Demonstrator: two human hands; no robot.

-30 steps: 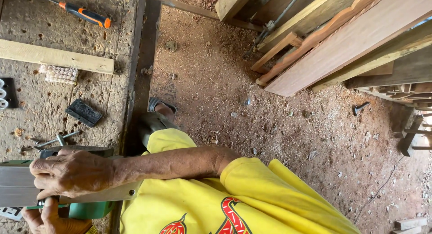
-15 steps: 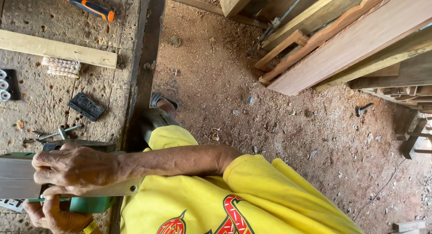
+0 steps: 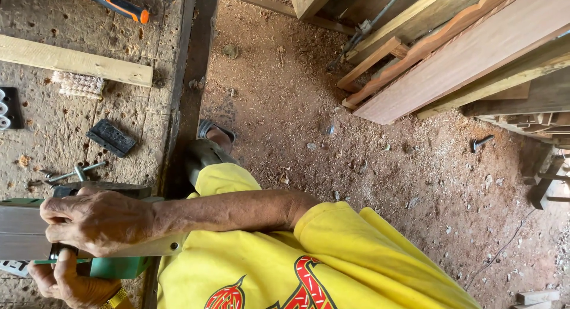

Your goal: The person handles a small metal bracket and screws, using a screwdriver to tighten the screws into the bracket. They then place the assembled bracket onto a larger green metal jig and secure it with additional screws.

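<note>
White label strip with dark print (image 3: 13,267): bottom-left edge, on the desk (image 3: 53,125), beside the green tool.
Packages, signs, screens: none visible.

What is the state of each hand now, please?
Left hand: fingers curled around the green power tool.
Right hand: closed, pressing on top of the grey board and tool.
</note>
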